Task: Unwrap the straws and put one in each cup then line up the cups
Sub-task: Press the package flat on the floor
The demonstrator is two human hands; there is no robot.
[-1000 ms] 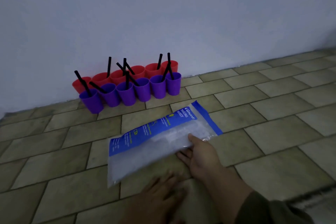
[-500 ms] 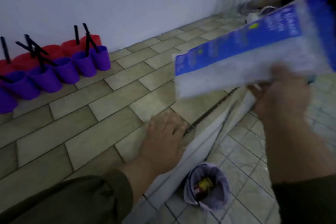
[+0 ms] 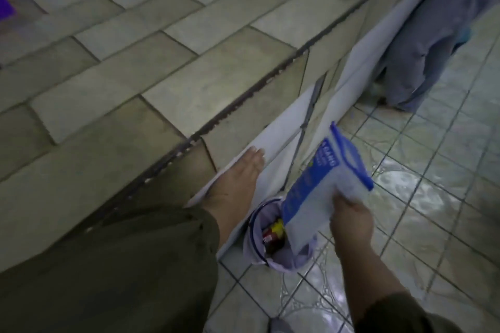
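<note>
My right hand grips a blue-and-white plastic bag by its lower right corner. The bag hangs tilted, its lower end dipping into a small lined bin on the floor. My left hand lies flat on the edge of the raised tiled platform, holding nothing. Only a sliver of one purple cup shows at the far left edge. The other cups and the straws are out of view.
The bin holds a red-and-yellow item and stands against the platform's white side panel. Pale glossy floor tiles spread to the right. A person's grey clothing hangs at the upper right.
My view has swung right and down, away from the cups. My right hand has lifted the bag off the platform and brought it down over the bin. My left hand stays on the platform's edge.
</note>
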